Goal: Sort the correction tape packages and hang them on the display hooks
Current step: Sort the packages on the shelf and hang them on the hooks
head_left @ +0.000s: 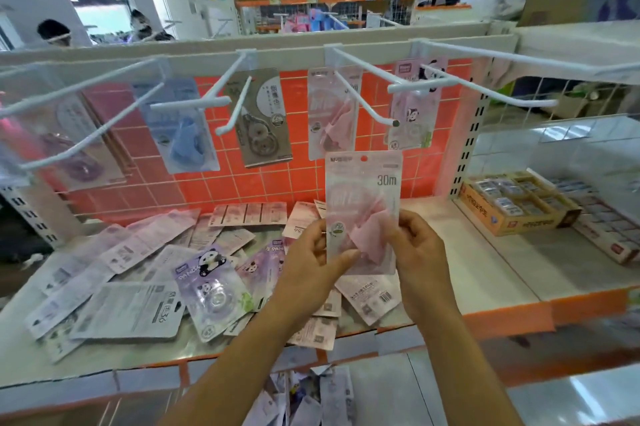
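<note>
Pink pkg (363, 190) upright, pinched by L hand (311, 261) & R hand (414, 252).

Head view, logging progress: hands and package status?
Left hand, right hand both grip pink package, upright, not yet hung. Matching package hangs on hook above. Hook's front free.

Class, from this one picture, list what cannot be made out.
Head view: pink package, lower half covered by left hand and right hand.
Head view: far-left hanging package, its print lost to edge blur.
Head view: loose packages under the shelf, cut off by the bottom edge.
</note>
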Demonstrator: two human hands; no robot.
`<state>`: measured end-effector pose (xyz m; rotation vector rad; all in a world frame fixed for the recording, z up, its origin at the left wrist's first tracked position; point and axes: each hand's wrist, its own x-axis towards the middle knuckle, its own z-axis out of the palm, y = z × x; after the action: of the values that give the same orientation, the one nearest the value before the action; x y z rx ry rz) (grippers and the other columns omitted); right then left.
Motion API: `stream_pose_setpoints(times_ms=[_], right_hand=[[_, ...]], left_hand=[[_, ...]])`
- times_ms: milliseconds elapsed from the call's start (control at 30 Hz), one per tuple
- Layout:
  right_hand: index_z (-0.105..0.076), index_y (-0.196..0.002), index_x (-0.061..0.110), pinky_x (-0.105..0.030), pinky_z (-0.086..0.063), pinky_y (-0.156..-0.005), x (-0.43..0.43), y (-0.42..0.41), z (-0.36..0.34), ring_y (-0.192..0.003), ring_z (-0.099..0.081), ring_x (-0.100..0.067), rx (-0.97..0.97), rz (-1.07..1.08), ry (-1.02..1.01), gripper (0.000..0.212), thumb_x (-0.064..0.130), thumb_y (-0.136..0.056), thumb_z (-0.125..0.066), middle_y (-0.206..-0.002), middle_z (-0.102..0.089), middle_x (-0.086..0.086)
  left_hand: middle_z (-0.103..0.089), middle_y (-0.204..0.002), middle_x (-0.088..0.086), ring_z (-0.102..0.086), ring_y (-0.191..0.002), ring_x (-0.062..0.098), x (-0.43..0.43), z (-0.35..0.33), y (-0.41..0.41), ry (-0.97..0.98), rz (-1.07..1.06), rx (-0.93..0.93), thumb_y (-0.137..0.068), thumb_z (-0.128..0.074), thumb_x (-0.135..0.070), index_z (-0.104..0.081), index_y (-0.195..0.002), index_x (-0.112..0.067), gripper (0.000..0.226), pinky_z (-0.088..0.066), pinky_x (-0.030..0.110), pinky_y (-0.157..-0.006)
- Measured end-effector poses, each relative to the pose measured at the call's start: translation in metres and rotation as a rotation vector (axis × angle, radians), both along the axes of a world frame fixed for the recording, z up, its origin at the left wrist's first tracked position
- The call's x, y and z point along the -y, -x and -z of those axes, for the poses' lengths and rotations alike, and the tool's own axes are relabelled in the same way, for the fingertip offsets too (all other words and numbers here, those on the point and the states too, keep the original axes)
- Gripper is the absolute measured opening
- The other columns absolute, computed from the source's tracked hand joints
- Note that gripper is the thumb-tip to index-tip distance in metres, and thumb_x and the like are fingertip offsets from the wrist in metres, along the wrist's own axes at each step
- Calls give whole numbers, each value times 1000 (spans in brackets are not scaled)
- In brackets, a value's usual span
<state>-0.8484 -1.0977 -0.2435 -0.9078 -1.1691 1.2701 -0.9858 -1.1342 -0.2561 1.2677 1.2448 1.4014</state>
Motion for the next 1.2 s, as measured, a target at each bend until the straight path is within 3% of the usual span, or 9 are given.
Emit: stream_pose_setpoints(times_ms=[67, 233, 433, 533, 767, 900, 1033, 1200], right_hand=[[-64, -94, 7, -18, -51, -62, 5, 1, -9, -72, -64, -7, -33, -8, -86, 24, 26, -80, -64, -77, -69, 3], [-61, -91, 7, -14, -48, -60, 17, -6, -23, -68, -60, 0, -79, -14, -251, 24, 24, -74, -63, -70, -64, 12], [-60, -92, 9, -16, -51, -59, 21, -18, -31, -72, -63, -3, -140, -12, -294, 20, 21, -79, -70, -75, -67, 10], [-61, -92, 10, -15, -51, -62, 20, -19, -35, -74, -63, -3, -164, -14, -302, 15, 18, -80, -67, -77, -67, 9], [-63, -91, 12, -17, -50, -63, 18, -14, -36, -73, -61, -7, -164, 12, -291, 17, 23, -79, -68, -78, -64, 1], [-63, -91, 13, -14, -49, -62, 16, -13, -36, -72, -61, -3, -164, 12, -308, 20, 26, -76, -66, -76, -65, 7], [-63, -91, 15, -15, -50, -64, 14, -14, -35, -73, -62, -2, -157, 10, -317, 15, 21, -77, -65, -77, -66, 9], [-64, -90, 21, -17, -50, -65, 13, -16, -37, -76, -62, -6, -154, 14, -322, 24, 35, -72, -69, -80, -67, 7]], left_hand=[[-71, -103, -5, -68, -97, 12, 5, -7, 2, -83, -5, -57, -83, -70, -8, -56, -114, -25, 38, -55, 26, -82], [-72, -96, -8, -69, -90, 10, 17, -23, -3, -246, -14, -137, -81, -72, -14, -57, -109, -23, 33, -53, 20, -74], [-71, -104, -4, -69, -96, 16, 20, -35, -16, -341, 11, -121, -77, -71, -29, -60, -111, -36, 37, -55, 27, -79], [-71, -103, -8, -69, -95, 14, 20, -40, -19, -364, 15, -107, -75, -71, -30, -61, -107, -44, 37, -55, 24, -78], [-71, -100, -4, -70, -92, 18, 18, -41, -18, -348, -16, -117, -74, -70, -31, -60, -108, -39, 35, -58, 32, -77], [-71, -102, -2, -69, -93, 18, 17, -41, -17, -345, -19, -120, -75, -70, -30, -60, -110, -35, 36, -58, 32, -78], [-71, -103, -3, -69, -95, 18, 16, -40, -18, -351, -22, -110, -76, -70, -30, -60, -109, -45, 38, -57, 31, -79], [-71, -102, -5, -70, -94, 16, 16, -39, -21, -359, -26, -105, -77, -69, -27, -61, -110, -38, 36, -56, 24, -76]])
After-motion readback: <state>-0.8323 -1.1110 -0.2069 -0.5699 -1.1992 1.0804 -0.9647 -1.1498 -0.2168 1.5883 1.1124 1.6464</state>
